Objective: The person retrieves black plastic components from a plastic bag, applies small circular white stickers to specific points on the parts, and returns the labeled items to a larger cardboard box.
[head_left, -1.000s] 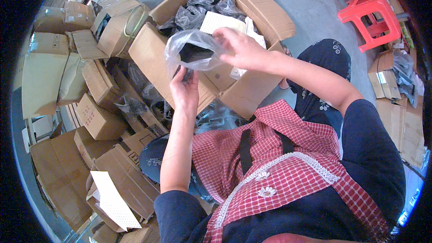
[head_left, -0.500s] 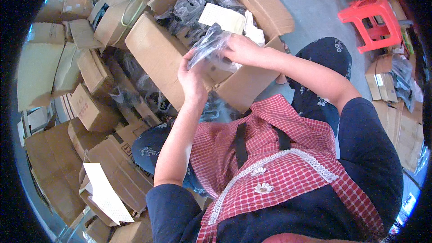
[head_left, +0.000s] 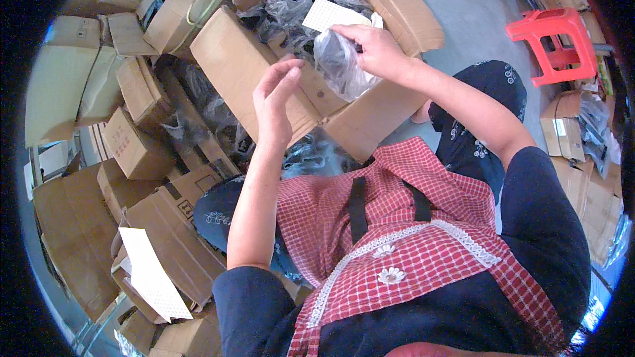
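Observation:
My right hand [head_left: 382, 54] grips a clear plastic bag [head_left: 338, 65] by its upper right side, fingers closed on it. Something dark shows through the plastic, but its kind is hidden. The bag hangs over the near part of an open cardboard box [head_left: 228, 59]. My left hand [head_left: 274, 100] is empty beside the box's left flap, with thumb and fingers apart. Inside the box lie several dark items in clear bags [head_left: 291, 10]. A white sheet with rows of small marks [head_left: 331, 14] rests on top of them, just beyond my right hand.
Cardboard boxes [head_left: 139, 142] are stacked along the left, with loose plastic bags between them. Another white sheet [head_left: 151, 274] lies on a carton at lower left. A red plastic stool [head_left: 552, 46] stands at right, near more cartons [head_left: 562, 129].
My left hand has let go of the plastic bag and moved slightly away from it. My right hand has shifted right with the bag, which now hangs from it alone.

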Action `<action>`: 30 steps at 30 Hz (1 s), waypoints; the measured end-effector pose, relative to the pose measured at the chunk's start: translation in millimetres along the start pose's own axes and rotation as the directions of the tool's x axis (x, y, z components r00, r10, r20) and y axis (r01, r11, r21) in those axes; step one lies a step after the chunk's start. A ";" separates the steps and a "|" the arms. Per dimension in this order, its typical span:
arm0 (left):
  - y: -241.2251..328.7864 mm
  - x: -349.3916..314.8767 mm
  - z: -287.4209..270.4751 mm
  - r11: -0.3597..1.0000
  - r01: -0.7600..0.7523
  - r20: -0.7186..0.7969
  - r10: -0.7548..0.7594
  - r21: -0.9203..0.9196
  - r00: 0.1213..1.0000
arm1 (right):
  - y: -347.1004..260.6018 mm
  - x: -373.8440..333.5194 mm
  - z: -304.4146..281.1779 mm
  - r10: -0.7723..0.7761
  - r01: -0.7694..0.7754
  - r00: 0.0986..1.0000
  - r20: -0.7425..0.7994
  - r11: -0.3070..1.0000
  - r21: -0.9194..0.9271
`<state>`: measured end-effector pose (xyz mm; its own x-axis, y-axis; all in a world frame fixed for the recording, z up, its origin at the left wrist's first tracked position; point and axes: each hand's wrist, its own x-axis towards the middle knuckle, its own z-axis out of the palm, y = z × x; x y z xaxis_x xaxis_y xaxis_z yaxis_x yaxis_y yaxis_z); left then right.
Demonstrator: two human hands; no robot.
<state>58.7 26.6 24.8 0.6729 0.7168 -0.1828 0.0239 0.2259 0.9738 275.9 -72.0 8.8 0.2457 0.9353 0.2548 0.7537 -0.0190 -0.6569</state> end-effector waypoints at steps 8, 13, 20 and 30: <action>-19.0 1.0 25.7 0.960 0.273 0.076 -0.268 -0.062 0.960 | -24.1 -7.4 7.1 -0.188 0.218 0.950 0.251 0.971 -0.101; -24.2 7.7 25.5 0.908 0.343 0.008 -0.352 -0.240 0.936 | -25.9 2.9 -9.9 -0.267 0.267 0.963 -0.014 0.964 -0.015; -37.0 12.6 8.8 0.875 0.304 -0.049 -0.347 -0.378 0.937 | -39.4 6.0 -28.0 -0.092 0.112 0.989 -0.112 0.975 0.190; -19.2 6.2 15.3 0.861 0.338 0.149 -0.304 -0.381 0.941 | -13.0 8.9 -35.7 -0.364 0.371 0.927 0.089 0.926 -0.071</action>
<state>73.7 16.6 7.1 0.7361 0.5075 -0.4478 -0.0335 0.6880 0.7249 290.0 -76.1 44.9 -0.1013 0.9054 0.4124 0.8322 0.3043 -0.4636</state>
